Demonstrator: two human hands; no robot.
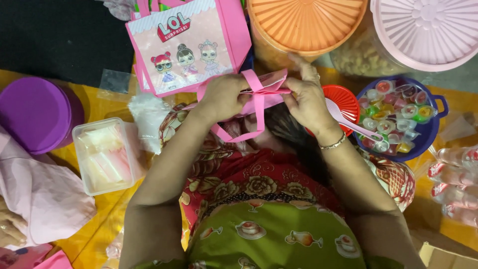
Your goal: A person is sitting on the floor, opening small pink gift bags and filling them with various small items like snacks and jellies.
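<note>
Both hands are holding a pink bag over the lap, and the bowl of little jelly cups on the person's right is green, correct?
Not quite. The head view shows both the left hand and the right hand holding the pink bag over the lap, but the bowl of jelly cups on the person's right is blue, not green.

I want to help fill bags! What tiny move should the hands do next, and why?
Probably pull the mouth of the small pink fabric bag open: the left hand and right hand both pinch its folded top, which looks flat and shut.
</note>
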